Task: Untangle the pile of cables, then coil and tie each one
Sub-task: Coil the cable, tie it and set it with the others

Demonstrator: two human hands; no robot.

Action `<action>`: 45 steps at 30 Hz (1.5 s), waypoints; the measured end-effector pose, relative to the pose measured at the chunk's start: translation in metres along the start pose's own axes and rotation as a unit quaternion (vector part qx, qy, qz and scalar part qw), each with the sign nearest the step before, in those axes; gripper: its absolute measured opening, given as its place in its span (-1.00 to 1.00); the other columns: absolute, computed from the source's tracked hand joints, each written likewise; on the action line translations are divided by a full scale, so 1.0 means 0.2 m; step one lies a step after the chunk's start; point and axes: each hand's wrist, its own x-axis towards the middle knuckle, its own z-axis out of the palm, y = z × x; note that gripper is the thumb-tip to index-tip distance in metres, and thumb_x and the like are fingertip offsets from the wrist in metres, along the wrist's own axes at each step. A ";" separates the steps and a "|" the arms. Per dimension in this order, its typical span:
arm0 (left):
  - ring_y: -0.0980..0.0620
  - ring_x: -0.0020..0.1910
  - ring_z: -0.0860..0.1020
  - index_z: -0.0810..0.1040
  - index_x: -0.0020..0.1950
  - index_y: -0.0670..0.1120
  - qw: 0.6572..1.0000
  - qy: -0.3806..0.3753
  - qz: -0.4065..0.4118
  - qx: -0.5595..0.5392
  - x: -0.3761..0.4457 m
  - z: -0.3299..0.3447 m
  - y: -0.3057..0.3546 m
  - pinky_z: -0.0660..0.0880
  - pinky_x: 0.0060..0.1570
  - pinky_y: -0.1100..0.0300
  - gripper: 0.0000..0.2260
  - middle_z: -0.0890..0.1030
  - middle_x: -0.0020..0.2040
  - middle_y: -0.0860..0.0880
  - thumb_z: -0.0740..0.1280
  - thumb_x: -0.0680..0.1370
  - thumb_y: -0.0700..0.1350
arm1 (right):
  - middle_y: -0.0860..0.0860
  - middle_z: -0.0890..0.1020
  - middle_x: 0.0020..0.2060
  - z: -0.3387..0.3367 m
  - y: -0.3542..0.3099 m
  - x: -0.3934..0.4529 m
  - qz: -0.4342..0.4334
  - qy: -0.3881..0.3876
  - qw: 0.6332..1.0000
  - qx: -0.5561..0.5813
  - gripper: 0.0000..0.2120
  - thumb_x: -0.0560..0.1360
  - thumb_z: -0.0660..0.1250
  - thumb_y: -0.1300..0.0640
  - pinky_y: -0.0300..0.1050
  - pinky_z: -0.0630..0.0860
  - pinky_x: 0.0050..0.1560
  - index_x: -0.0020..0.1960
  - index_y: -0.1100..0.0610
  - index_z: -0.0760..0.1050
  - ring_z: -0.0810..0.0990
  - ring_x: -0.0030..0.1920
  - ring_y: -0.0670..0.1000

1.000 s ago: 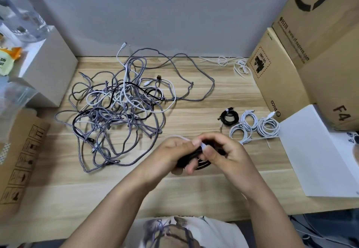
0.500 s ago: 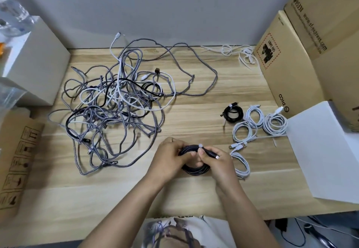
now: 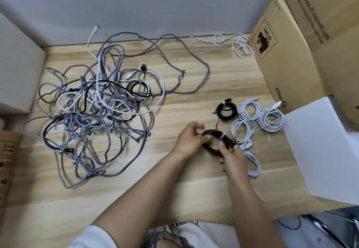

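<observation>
Head view: I hold the black coiled cable (image 3: 215,141) between both hands, just above the wooden table (image 3: 213,84). My left hand (image 3: 191,140) pinches the coil's left arc, fingers curled round it. My right hand (image 3: 232,156) grips the right arc, thumb just below the white tie (image 3: 223,136) already wrapped there.

Handling, in my judgement: the cable is light, limp and springy; loops will fan out if released untied. Best hold is across all strands at once, beside the tie.

Appearance: several tight black loops, with a metal plug tip showing just beyond my right thumb.

Beyond my right hand lie finished coils: one black coil (image 3: 226,111) and four white coils (image 3: 270,119). Well off past my left hand sprawls the tangled pile (image 3: 97,108), grey braided, white and black strands, not yet sorted.
</observation>
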 end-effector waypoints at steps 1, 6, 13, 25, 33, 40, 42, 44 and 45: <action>0.03 -0.12 0.45 0.39 0.27 -0.31 0.999 -0.012 -0.009 -0.030 0.02 0.01 0.01 0.41 -0.09 0.25 -0.65 0.48 -0.10 -0.05 0.31 0.49 -0.40 | -0.05 0.48 -0.30 0.00 0.00 0.01 0.009 0.004 1.000 0.003 -0.92 0.54 0.28 0.25 -0.44 0.29 -0.57 0.03 0.17 0.42 0.44 -0.48 -0.22; 0.02 0.27 0.39 0.36 0.40 -0.13 0.997 -0.076 0.000 -0.009 0.07 0.06 -0.02 0.33 0.34 0.13 -0.28 0.43 0.27 -0.06 0.42 0.24 -0.20 | 0.04 0.51 -0.24 0.03 -0.01 0.02 0.031 0.023 0.993 0.114 -0.71 0.52 0.23 0.42 -0.38 0.44 -0.46 0.22 0.30 0.35 0.47 -0.42 -0.12; -0.05 0.39 0.33 0.43 0.36 -0.04 0.987 -0.058 0.084 0.123 0.03 0.01 -0.02 0.21 0.42 -0.01 -0.28 0.43 0.37 -0.07 0.30 0.19 0.06 | 0.20 0.38 0.30 0.04 -0.05 -0.08 0.064 0.041 0.967 0.245 -0.44 0.50 0.18 0.48 -0.16 0.54 -0.03 0.45 0.23 0.15 0.54 -0.05 0.08; 0.19 -0.33 0.57 0.53 -0.02 -0.06 0.958 0.104 -0.008 -0.267 -0.20 -0.50 -0.13 0.41 -0.22 0.26 -0.83 0.67 -0.30 0.08 0.19 0.57 -0.28 | 0.03 0.50 -0.11 0.42 -0.18 -0.29 0.058 -0.239 0.965 0.089 -0.72 0.50 0.19 0.44 -0.28 0.46 -0.18 0.04 0.09 0.43 0.49 -0.20 -0.07; -0.03 -0.18 0.58 0.49 -0.01 -0.10 0.923 -0.001 -0.102 -0.370 -0.22 -0.63 -0.11 0.48 -0.06 0.06 -0.58 0.60 -0.19 -0.10 0.03 0.57 0.21 | 0.05 0.49 0.30 0.87 -0.29 -0.14 -0.287 -0.306 0.850 -0.319 -0.50 0.48 0.27 0.26 -0.06 0.30 0.34 0.40 0.05 0.33 0.41 0.31 0.08; -0.11 0.17 0.56 0.59 0.14 -0.18 0.825 -0.223 -0.023 -0.519 -0.23 -0.67 -0.06 0.50 0.16 -0.07 -0.43 0.59 0.15 -0.16 0.52 0.30 0.17 | 0.06 0.64 -0.15 0.75 -0.27 -0.23 -0.357 -0.269 0.870 -0.208 -0.82 0.53 0.29 0.14 -0.10 0.50 -0.10 0.05 0.13 0.62 0.57 -0.19 0.02; -0.12 0.31 0.44 0.55 0.15 -0.24 0.820 -0.241 -0.019 -0.518 -0.23 -0.66 0.00 0.35 0.33 -0.05 -0.43 0.49 0.23 -0.21 0.53 0.32 0.10 | 0.06 0.66 -0.17 0.67 -0.27 -0.27 -0.394 -0.244 0.862 -0.204 -0.80 0.50 0.28 0.12 -0.11 0.45 -0.10 0.00 0.15 0.64 0.58 -0.18 0.02; -0.14 0.19 0.54 0.55 0.09 -0.33 0.830 -0.229 -0.043 -0.506 -0.22 -0.65 0.07 0.50 0.17 -0.05 -0.36 0.53 0.15 -0.26 0.63 0.17 -0.01 | 0.03 0.67 -0.23 0.59 -0.29 -0.32 -0.406 -0.222 0.866 -0.190 -0.79 0.48 0.28 0.09 -0.08 0.45 -0.07 -0.05 0.14 0.66 0.56 -0.22 -0.04; -0.13 0.03 0.62 0.57 0.02 -0.34 0.832 -0.210 -0.055 -0.511 -0.21 -0.65 0.11 0.60 -0.04 -0.04 -0.36 0.58 0.05 -0.25 0.66 0.06 -0.10 | 0.01 0.66 -0.28 0.55 -0.30 -0.35 -0.392 -0.221 0.874 -0.181 -0.79 0.47 0.28 0.08 -0.12 0.45 -0.10 -0.09 0.13 0.66 0.54 -0.26 -0.10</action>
